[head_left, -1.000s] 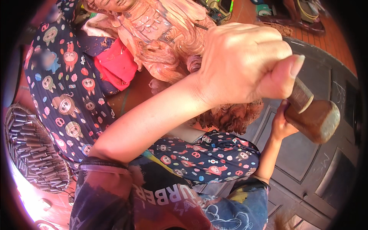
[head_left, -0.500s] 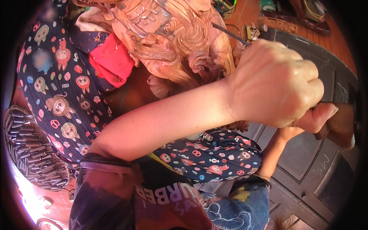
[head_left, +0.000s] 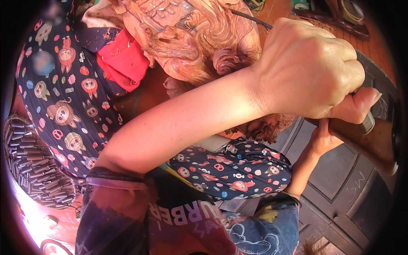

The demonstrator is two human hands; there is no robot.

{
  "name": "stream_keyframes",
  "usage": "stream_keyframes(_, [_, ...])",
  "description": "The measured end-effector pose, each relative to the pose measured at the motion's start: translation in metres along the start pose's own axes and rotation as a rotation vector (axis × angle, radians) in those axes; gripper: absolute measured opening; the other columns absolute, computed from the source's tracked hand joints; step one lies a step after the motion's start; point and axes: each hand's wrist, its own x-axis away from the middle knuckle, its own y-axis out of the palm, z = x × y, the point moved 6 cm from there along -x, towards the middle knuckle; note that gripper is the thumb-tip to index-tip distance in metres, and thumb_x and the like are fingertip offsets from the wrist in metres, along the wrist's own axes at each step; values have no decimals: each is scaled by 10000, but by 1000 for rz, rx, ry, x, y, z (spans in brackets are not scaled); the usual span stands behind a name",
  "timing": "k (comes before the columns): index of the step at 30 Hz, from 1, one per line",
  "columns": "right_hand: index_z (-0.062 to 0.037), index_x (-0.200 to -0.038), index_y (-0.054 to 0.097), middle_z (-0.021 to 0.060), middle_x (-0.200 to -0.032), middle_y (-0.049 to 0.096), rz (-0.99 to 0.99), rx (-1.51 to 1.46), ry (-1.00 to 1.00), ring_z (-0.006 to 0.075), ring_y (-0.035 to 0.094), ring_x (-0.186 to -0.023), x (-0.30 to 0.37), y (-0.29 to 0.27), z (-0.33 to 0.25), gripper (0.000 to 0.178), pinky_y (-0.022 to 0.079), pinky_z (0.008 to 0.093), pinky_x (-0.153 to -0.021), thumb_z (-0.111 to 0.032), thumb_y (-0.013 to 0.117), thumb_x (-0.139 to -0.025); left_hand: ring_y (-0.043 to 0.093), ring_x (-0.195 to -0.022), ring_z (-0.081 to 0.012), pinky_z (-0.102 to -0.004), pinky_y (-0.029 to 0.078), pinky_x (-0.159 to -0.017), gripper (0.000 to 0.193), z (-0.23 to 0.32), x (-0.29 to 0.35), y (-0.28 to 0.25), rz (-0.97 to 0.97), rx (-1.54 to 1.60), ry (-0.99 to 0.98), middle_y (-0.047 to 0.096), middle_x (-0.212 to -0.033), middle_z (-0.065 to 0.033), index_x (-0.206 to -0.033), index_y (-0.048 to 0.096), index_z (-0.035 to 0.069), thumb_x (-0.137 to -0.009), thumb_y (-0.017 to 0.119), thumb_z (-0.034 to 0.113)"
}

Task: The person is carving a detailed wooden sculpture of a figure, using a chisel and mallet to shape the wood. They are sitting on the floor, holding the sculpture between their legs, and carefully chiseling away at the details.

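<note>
My left hand point(head_left: 312, 70) reaches across from the left, its fingers wrapped round a chisel point(head_left: 251, 19). The chisel's dark shaft points left against a reddish carved wooden sculpture point(head_left: 191, 46) with swirling relief; my fist covers its middle. Past my thumb, the butt of its handle shows. At the right, beyond that fist, my right hand point(head_left: 325, 138) is closed on a brown wooden mallet point(head_left: 376, 148), partly hidden by my left hand. The mallet's body overlaps the chisel's butt in view; whether they touch I cannot tell.
A round basket point(head_left: 38, 165) packed with many dark-handled tools stands at the left. Red cloth point(head_left: 123, 59) lies beside the sculpture, near my patterned trousers point(head_left: 63, 110). A dark panelled wooden board point(head_left: 331, 178) spreads under my right arm. Dark wooden furniture point(head_left: 344, 21) stands at the far right.
My left hand, still round the chisel, appears slightly higher in view. The mallet sits lower relative to the chisel, leaving the handle's butt visible. The sculpture also appears a little higher.
</note>
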Motion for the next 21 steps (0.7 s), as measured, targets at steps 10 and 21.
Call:
stream_keyframes(10, [76, -1252, 510, 129, -1237, 574, 59, 162, -189, 200, 564, -1103, 15, -9, 16, 513, 431, 345, -989, 5, 709, -784, 518, -413, -175, -305, 373, -377, 297, -6, 2, -9, 4, 47, 53, 469, -479, 18, -458, 497, 155, -621, 693, 308])
stream_keyframes(21, [53, -982, 605, 89, -932, 620, 13, 296, -256, 157, 581, -842, 3, -1, 2, 191, 494, 307, -775, 36, 665, -802, 542, -451, -172, -317, 387, -384, 349, -9, 1, -8, -65, 65, 31, 474, -480, 20, -460, 494, 153, -701, 672, 332])
